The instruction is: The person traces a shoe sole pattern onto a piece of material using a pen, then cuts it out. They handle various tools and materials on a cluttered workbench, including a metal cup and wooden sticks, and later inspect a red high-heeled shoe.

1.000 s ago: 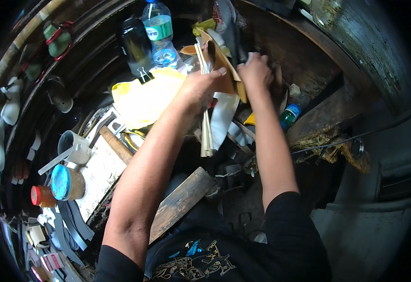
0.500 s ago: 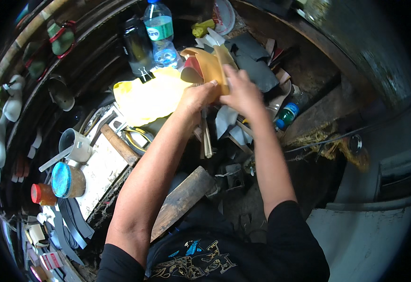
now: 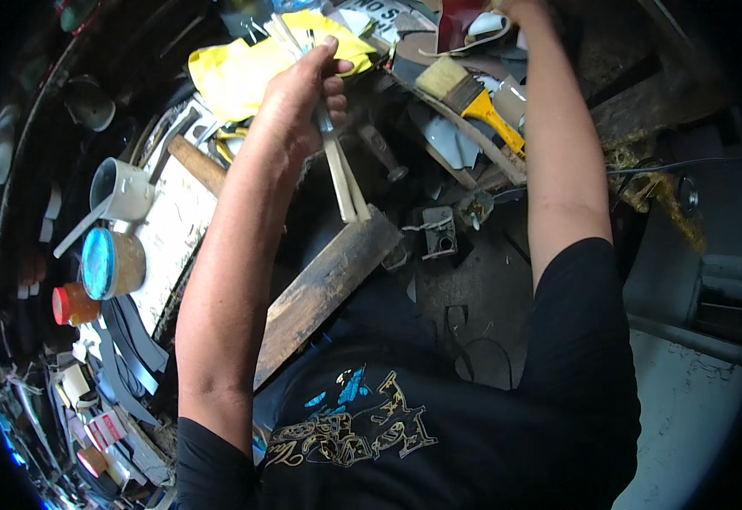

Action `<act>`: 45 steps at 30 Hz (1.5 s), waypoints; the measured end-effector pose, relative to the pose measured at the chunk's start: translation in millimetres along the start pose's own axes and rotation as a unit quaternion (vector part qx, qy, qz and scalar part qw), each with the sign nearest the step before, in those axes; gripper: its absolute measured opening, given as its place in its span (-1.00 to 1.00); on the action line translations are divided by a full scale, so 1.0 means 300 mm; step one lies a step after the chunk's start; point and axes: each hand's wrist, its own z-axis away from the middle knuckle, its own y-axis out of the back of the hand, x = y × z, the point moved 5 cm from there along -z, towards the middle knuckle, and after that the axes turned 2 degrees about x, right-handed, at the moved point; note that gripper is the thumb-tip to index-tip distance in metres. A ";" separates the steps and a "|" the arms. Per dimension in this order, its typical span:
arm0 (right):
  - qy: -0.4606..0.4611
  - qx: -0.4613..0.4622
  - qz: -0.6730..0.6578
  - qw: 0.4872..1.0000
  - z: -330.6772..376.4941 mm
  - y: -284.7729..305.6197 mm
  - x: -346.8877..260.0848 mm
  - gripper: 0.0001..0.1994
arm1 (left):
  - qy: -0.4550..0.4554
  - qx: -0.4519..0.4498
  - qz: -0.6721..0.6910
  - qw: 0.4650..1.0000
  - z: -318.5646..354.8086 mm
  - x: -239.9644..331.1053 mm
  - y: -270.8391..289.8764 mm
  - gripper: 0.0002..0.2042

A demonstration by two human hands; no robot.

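Observation:
My left hand (image 3: pixel 307 93) is closed around a small bundle of thin pale strips (image 3: pixel 343 183). They stick out above and below the fist, and their lower ends reach over the worn wooden board (image 3: pixel 337 280). A bright yellow cloth or sheet (image 3: pixel 235 76) lies behind this hand. At the top edge, my right hand (image 3: pixel 524 10) is partly cut off and its fingers are hard to make out. Beside it are a dark red piece (image 3: pixel 453 25) and curled scraps. A paintbrush (image 3: pixel 477 104) with a yellow handle lies below these, left of my right forearm.
On the left, a white bench top (image 3: pixel 171 263) bears a wooden-handled tool (image 3: pixel 197 166), a grey-white mug (image 3: pixel 124 191), a blue-lidded tub (image 3: pixel 114 263) and a red-lidded jar (image 3: pixel 73 304). Dark strips (image 3: pixel 129 336) hang near its front. Fibrous matter (image 3: pixel 664 191) hangs at the right.
My hands have moved apart; the right went far and right, away from the tan folded piece, which is out of view. My left hand keeps the strips. The paintbrush now shows, and the view has shifted.

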 end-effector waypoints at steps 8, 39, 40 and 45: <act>0.154 0.267 -0.055 0.950 0.274 0.204 0.095 -0.30 | 0.034 -0.003 0.072 0.997 0.071 -0.049 0.012 -0.25; 0.420 -0.004 -0.194 0.886 0.754 0.266 -0.180 -0.50 | -0.003 -0.015 -0.167 0.986 0.717 -0.437 0.330 -0.58; 0.476 -0.061 -0.266 0.836 0.846 0.215 -0.239 -0.43 | 0.014 -0.018 -0.153 0.988 0.763 -0.473 0.356 -0.60; 0.522 -0.104 -0.261 0.806 1.122 -0.060 -0.492 -0.72 | 0.062 0.104 -0.067 0.990 0.956 -0.548 0.535 -0.75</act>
